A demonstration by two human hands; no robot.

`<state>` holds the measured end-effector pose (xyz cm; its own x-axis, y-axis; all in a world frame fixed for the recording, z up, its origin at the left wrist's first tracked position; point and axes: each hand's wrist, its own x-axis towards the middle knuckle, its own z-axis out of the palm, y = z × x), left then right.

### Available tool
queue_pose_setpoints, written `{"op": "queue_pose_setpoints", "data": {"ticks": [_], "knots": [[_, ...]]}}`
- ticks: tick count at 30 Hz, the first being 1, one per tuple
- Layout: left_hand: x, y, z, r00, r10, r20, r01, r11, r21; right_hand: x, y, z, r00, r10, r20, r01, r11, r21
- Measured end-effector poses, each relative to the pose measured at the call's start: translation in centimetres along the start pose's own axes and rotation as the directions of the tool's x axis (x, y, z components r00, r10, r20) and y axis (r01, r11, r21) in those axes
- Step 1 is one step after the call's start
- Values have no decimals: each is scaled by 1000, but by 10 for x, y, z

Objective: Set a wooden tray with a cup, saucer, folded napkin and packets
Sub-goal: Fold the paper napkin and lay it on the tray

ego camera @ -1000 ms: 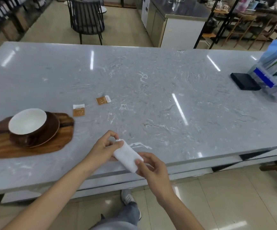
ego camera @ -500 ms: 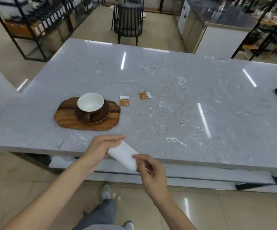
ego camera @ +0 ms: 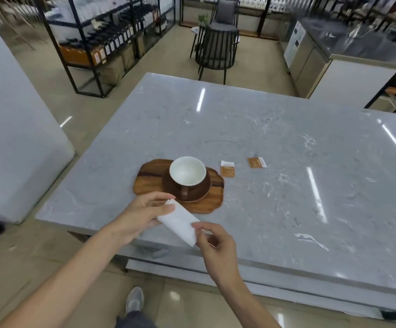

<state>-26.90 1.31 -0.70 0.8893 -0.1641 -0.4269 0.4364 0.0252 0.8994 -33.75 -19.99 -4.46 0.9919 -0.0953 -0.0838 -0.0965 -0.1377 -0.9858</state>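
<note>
I see a grey marble table point(ego camera: 275, 162) filling most of the head view. All places below are given relative to the wooden tray point(ego camera: 149, 183), which lies flat on the table near its front left corner.

On the tray stands a brown saucer point(ego camera: 202, 194), set toward the tray's right side. A cup point(ego camera: 187, 174), brown outside and white inside, sits upright on the saucer, its handle turned toward the tray's near edge. The cup is empty as far as I can tell.

Just right of the tray, on bare table, lies one orange and white packet point(ego camera: 227, 169). A second packet point(ego camera: 256, 162) lies farther right, apart from the first. Neither touches the tray.

At the tray's near edge, over the table front, I hold a folded white napkin point(ego camera: 180, 222) between both hands. My left hand point(ego camera: 142, 216) grips its far end: fingers point(ego camera: 161, 197) curled over the top, thumb beneath, closed on the napkin. My right hand point(ego camera: 218, 245) pinches the near end between thumb and forefinger, the other fingers loosely bent. The napkin runs diagonally from the left hand to the right hand, its far tip overlapping the tray's near rim in this view; I cannot tell whether it touches.

Below the table edge, a grey shoe point(ego camera: 134, 301) rests on the tiled floor.
</note>
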Motion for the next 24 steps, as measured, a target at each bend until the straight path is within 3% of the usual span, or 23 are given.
{"op": "queue_pose_setpoints", "data": {"ticks": [3, 7, 15, 24], "knots": [[15, 7, -37, 998, -28, 52, 27, 1000, 9, 16, -4, 34, 1000, 20, -12, -20, 1000, -5], [49, 18, -75, 998, 30, -50, -25, 995, 93, 36, -9, 77, 999, 3, -50, -3, 1000, -14], [122, 26, -113, 995, 93, -45, -79, 966, 247, 70, -5, 135, 982, -96, -161, 58, 972, -226], [160, 35, -119, 923, 335, 190, -381, 733, 563, 72, 10, 173, 939, -272, -211, 74, 758, -648]]}}
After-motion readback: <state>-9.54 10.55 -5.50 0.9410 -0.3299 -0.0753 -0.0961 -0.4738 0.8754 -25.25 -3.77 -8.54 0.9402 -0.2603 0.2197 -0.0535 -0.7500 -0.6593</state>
